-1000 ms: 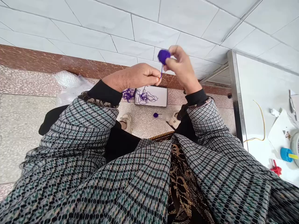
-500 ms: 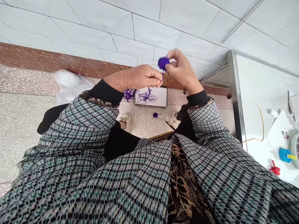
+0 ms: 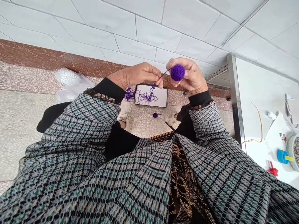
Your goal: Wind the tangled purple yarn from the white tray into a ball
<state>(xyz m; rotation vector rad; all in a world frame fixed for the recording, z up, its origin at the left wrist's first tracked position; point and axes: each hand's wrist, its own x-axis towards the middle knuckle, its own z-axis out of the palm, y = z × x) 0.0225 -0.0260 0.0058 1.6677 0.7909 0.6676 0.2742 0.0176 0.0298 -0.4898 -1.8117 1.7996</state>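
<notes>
My right hand [image 3: 190,75] is closed around a purple ball of yarn [image 3: 177,72], its fingers behind and beside it. From the ball a taut purple strand [image 3: 165,74] runs left to my left hand [image 3: 146,75], which pinches it between thumb and fingers. Below the left hand the strand hangs down, bunched, toward a loose purple tangle [image 3: 146,97]. That tangle lies in a shallow white box [image 3: 161,97] with dark edges on the floor. More tangled purple yarn [image 3: 129,94] is left of the box. A smaller purple ball [image 3: 155,115] rests on the floor between my feet.
At the left, a clear plastic bag [image 3: 77,85] holds something white. A white table [image 3: 254,93] with a metal edge stands at the right, carrying a yellow cord [image 3: 260,124], a blue cap [image 3: 282,156] and a red item [image 3: 272,169]. A tiled wall [image 3: 144,31] rises ahead.
The right hand with the yarn ball has come lower and to the right, turning so the ball faces me. The strand now slants between the hands. Yarn below the left hand has been lifted higher.
</notes>
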